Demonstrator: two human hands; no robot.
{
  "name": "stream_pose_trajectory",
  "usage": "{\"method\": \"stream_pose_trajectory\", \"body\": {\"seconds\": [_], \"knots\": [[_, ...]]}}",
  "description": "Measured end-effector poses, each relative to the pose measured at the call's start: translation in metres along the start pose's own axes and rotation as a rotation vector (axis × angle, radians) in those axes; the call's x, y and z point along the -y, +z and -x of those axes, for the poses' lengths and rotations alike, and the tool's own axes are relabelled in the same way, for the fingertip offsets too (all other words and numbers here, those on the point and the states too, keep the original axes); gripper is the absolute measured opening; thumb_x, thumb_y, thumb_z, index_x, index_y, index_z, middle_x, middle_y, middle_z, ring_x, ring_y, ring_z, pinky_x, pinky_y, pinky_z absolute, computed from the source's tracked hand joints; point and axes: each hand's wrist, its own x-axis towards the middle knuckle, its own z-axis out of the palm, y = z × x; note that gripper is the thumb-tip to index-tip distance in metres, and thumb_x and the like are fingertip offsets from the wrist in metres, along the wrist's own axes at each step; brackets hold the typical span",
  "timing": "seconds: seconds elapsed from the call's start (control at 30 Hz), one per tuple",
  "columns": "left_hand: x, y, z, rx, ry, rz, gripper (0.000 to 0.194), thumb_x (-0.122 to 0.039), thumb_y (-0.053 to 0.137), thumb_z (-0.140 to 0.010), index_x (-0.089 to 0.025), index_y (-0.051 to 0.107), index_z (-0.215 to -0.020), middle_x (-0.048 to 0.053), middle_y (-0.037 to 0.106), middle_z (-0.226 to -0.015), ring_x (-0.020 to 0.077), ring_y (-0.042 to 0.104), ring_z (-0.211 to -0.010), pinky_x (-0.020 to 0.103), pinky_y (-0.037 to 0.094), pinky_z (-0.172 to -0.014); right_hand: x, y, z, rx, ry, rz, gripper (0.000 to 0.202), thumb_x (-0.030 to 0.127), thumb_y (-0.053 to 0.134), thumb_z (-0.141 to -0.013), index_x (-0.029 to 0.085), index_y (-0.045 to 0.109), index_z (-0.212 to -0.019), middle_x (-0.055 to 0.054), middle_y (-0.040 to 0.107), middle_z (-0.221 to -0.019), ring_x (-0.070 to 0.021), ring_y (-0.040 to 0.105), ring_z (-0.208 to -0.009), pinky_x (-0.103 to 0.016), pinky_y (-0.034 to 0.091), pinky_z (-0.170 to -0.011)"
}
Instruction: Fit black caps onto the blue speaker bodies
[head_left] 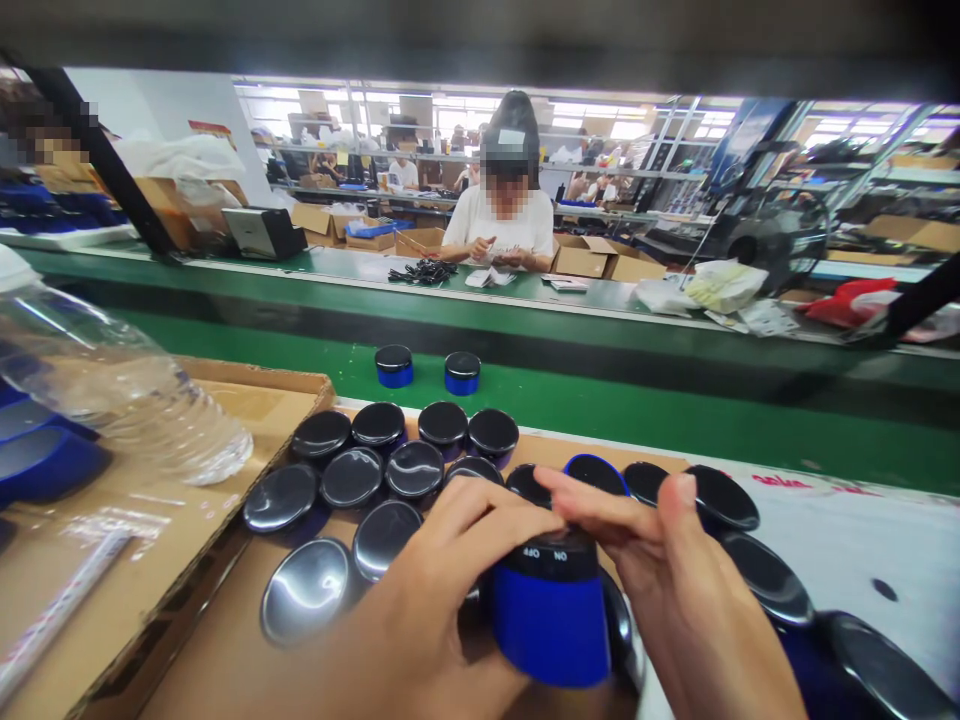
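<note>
A long green surface (600, 420) crosses the middle of the frame, with two round black-topped units (394, 367) standing apart on it. Behind it, in the upper centre, a person in a white top (499, 225) sits at a far bench, both hands raised over small white items. A cardboard sheet (225, 610) lies at lower centre, and a white surface (832, 520) shows at lower right.

From the bottom edge come two bare hands. The left hand (442, 570) is closed around a blue cylinder with a black cap (551, 620), its fingers over the cap and its thumb low on the side. The right hand (697, 590) is spread, thumb pointing up, its fingers reaching across to the cap's far edge; whether they press on it cannot be told. The cylinder sits low, right of centre, slightly tilted, its side facing the viewer.

A clear plastic bottle (142, 385) leans at the left. Around the hands cluster more glossy black-topped cylinders (352, 477), close together.

Smallest is the white ON and OFF lettering (547, 554) on the cap, upside down.

The step in hand looks like handling this one cylinder at its cap; such a pose seems to call for a steady left grip, clear of the neighbouring units.
</note>
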Motion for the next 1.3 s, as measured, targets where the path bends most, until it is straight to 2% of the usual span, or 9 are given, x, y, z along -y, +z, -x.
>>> {"method": "stream_pose_trajectory", "body": {"seconds": [0.13, 0.27, 0.43, 0.63, 0.83, 0.93, 1.07, 1.17, 1.3], "knots": [[-0.001, -0.002, 0.002, -0.048, 0.022, -0.022, 0.046, -0.012, 0.069, -0.075, -0.027, 0.058, -0.118, 0.003, 0.059, -0.112, 0.0197, 0.056, -0.109, 0.031, 0.048, -0.095, 0.002, 0.005, 0.006, 0.178, -0.149, 0.214, 0.051, 0.071, 0.063, -0.075, 0.041, 0.069, -0.116, 0.001, 0.064, -0.131, -0.0264, 0.056, -0.126, -0.041, 0.041, -0.11], [0.001, -0.003, 0.002, 0.028, 0.01, 0.072, 0.045, -0.015, 0.07, -0.077, -0.025, 0.061, -0.12, 0.004, 0.061, -0.113, 0.0198, 0.057, -0.11, 0.031, 0.047, -0.098, 0.01, 0.005, 0.008, 0.155, -0.122, 0.364, 0.032, 0.059, 0.058, -0.086, 0.039, 0.075, -0.104, 0.002, 0.072, -0.117, -0.0242, 0.063, -0.117, -0.04, 0.042, -0.11], [0.012, -0.001, -0.001, -0.002, 0.174, 0.222, 0.036, -0.011, 0.049, -0.091, -0.025, 0.065, -0.12, 0.001, 0.07, -0.114, 0.014, 0.06, -0.11, 0.021, 0.043, -0.097, 0.009, -0.006, -0.003, 0.12, 0.119, 0.061, 0.036, 0.059, 0.065, -0.081, 0.026, 0.081, -0.082, -0.006, 0.079, -0.084, -0.0262, 0.074, -0.084, -0.038, 0.058, -0.085], [0.009, 0.0, 0.0, -0.066, 0.186, 0.236, 0.043, -0.021, 0.072, -0.08, -0.029, 0.063, -0.12, -0.001, 0.069, -0.116, 0.0174, 0.06, -0.11, 0.024, 0.046, -0.096, 0.009, 0.0, 0.001, -0.073, -0.145, 0.207, 0.019, 0.05, 0.074, -0.078, 0.032, 0.079, -0.083, 0.001, 0.078, -0.087, -0.0152, 0.071, -0.075, -0.02, 0.057, -0.073], [-0.006, -0.001, 0.002, -0.024, 0.004, 0.028, 0.05, -0.005, 0.068, -0.076, -0.027, 0.06, -0.12, 0.002, 0.061, -0.111, 0.0175, 0.058, -0.108, 0.028, 0.047, -0.096, 0.012, 0.005, 0.012, 0.177, -0.322, 0.295, 0.023, 0.057, 0.074, -0.074, 0.041, 0.079, -0.089, -0.001, 0.069, -0.115, -0.0236, 0.06, -0.113, -0.03, 0.049, -0.094], [-0.006, 0.0, 0.001, -0.001, -0.001, -0.005, 0.049, -0.005, 0.066, -0.076, -0.025, 0.06, -0.121, 0.003, 0.06, -0.11, 0.0182, 0.057, -0.108, 0.029, 0.048, -0.095, 0.014, 0.005, 0.012, 0.22, -0.182, 0.229, 0.008, 0.044, 0.076, -0.077, 0.042, 0.079, -0.084, 0.0, 0.068, -0.116, -0.0219, 0.059, -0.115, -0.032, 0.047, -0.098], [-0.002, 0.003, 0.004, -0.046, 0.051, -0.127, 0.055, -0.003, 0.064, -0.073, -0.022, 0.056, -0.124, 0.004, 0.057, -0.109, 0.0193, 0.056, -0.106, 0.03, 0.048, -0.094, 0.015, 0.008, 0.01, 0.267, 0.11, -0.077, 0.014, 0.046, 0.08, -0.071, 0.032, 0.078, -0.073, -0.001, 0.067, -0.119, -0.021, 0.064, -0.109, -0.027, 0.051, -0.089], [0.002, 0.002, 0.006, -0.069, 0.098, -0.206, 0.059, 0.002, 0.06, -0.07, -0.022, 0.054, -0.124, 0.004, 0.056, -0.11, 0.0191, 0.055, -0.104, 0.03, 0.048, -0.093, 0.016, 0.006, 0.009, 0.104, -0.028, 0.055, 0.017, 0.046, 0.078, -0.073, 0.03, 0.076, -0.069, -0.001, 0.067, -0.116, -0.0217, 0.062, -0.11, -0.027, 0.05, -0.089], [0.006, 0.0, 0.006, -0.092, 0.13, -0.27, 0.06, 0.001, 0.063, -0.068, -0.022, 0.052, -0.123, 0.004, 0.055, -0.112, 0.0183, 0.054, -0.106, 0.03, 0.047, -0.094, 0.017, -0.007, 0.007, -0.43, -0.508, 0.721, 0.014, 0.045, 0.067, -0.083, 0.033, 0.074, -0.083, 0.001, 0.072, -0.097, -0.0218, 0.065, -0.097, -0.034, 0.048, -0.092]]}}
